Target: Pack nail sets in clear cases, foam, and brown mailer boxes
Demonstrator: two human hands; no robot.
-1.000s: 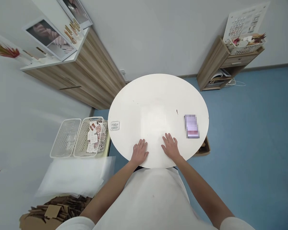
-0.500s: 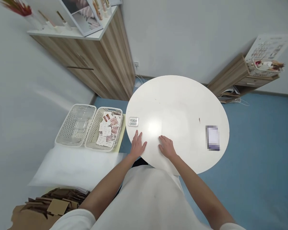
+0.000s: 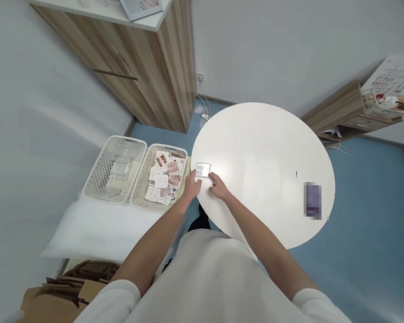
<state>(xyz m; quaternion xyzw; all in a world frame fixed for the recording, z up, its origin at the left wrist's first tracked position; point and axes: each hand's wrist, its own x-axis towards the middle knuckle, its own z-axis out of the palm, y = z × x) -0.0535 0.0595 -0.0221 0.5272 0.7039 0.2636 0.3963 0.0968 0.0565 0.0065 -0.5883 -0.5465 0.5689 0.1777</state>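
Presently I'm touching the clear case [image 3: 203, 169] at the left edge of the tabletop [image 3: 262, 148], left hand [image 3: 191, 186] at its near left corner, right hand [image 3: 220, 188] at its near right; whether the bent fingers [image 3: 216, 178] are gripping, I cannot tell.

left hand [image 3: 191, 185] and right hand [image 3: 219, 187] stretch forward, near each other.

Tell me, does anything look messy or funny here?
A small dark mark stands out on the white table. Cards lie jumbled in one basket, not stacked. The purple thing is blurred into squares, so I can't tell what it is.
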